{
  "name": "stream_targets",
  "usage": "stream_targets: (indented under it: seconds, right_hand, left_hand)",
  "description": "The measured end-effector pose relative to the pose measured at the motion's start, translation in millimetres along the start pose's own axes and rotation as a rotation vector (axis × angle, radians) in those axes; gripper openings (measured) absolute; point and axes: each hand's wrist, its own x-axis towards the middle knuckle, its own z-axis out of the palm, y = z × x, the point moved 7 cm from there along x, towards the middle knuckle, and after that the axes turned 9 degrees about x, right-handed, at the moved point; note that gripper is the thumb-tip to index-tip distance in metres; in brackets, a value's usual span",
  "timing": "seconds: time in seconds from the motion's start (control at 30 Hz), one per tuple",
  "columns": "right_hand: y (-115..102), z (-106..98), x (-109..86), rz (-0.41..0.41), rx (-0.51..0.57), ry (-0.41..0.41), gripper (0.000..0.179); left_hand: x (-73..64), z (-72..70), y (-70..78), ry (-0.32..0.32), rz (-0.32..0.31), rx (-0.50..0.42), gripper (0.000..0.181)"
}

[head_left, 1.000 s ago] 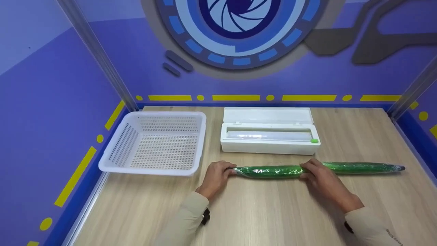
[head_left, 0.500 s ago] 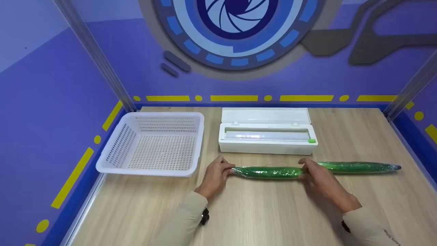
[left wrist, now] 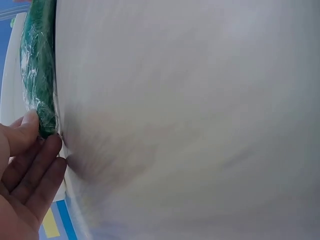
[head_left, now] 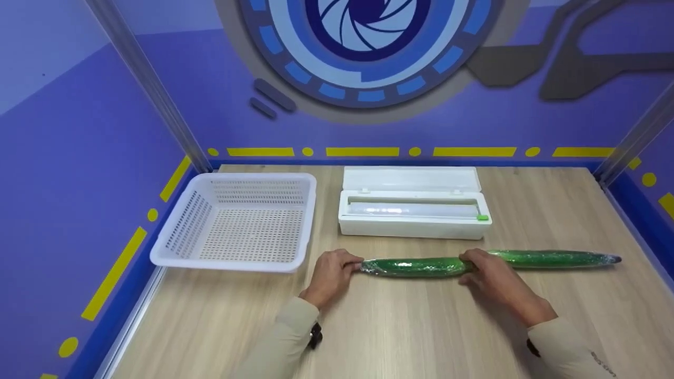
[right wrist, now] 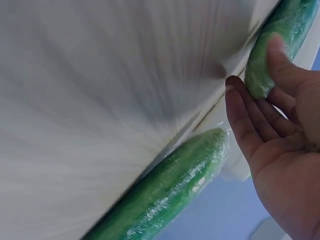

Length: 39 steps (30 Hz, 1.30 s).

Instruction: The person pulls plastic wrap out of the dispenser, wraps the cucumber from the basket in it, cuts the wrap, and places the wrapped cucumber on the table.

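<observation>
Two cucumbers in clear film lie end to end on the wooden table. My left hand [head_left: 333, 273] pinches the film-covered left tip of the nearer-left cucumber [head_left: 413, 267] between thumb and fingers. At that cucumber's other end is my right hand [head_left: 495, 279], its thumb and fingertips gripping the rounded end. The left wrist view shows the thumb on one side of the wrapped cucumber [left wrist: 37, 65] and fingers under its tip. Just beyond my right hand lies the second cucumber [head_left: 563, 258], untouched; its wrapped end [right wrist: 175, 180] shows in the right wrist view.
A white cling film box [head_left: 416, 229] with its lid raised stands behind the cucumbers, a film roll [head_left: 416, 209] inside and a green slider [head_left: 482, 217] at its right. The white perforated basket [head_left: 226, 266] is at the back left. Blue panels [head_left: 421, 126] enclose the table.
Fingers of both hands, lifted slightly half a second ago, have come down again at the cucumber's two ends. The cucumbers, box and basket have stayed in place.
</observation>
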Motion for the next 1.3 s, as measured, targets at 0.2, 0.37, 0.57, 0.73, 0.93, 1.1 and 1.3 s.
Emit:
stream_targets:
  seconds: [0.2,0.37,0.57,0.73,0.93,1.1,1.3]
  right_hand:
    - [-1.2,2.0,-2.3,0.000,-0.030,0.028,0.030]
    - [-2.6,3.1,-2.6,0.008,-0.049,0.015,0.030]
    - [-6.2,2.3,1.9,-0.073,-0.076,-0.016,0.035]
    - [0.1,1.5,2.8,-0.005,-0.026,-0.024,0.034]
    - [-1.9,1.8,1.4,-0.076,-0.022,0.002,0.022]
    - [0.3,2.9,0.1,-0.028,-0.012,-0.029,0.019]
    - [-1.7,3.9,-1.1,-0.012,-0.025,0.002,0.032]
  left_hand:
    - [-4.6,5.3,4.4,-0.086,-0.009,0.020,0.020]
    - [-6.1,5.0,5.1,-0.099,-0.007,0.009,0.026]
    - [-4.6,2.8,1.4,-0.078,-0.033,-0.006,0.023]
    - [-1.9,0.6,2.1,-0.038,0.002,0.050,0.022]
    - [-1.9,-0.5,2.5,-0.036,-0.011,0.034,0.014]
    - [-3.1,-0.7,3.3,-0.027,-0.011,0.053,0.008]
    - [-4.7,-0.4,5.7,-0.029,0.004,0.058,0.007]
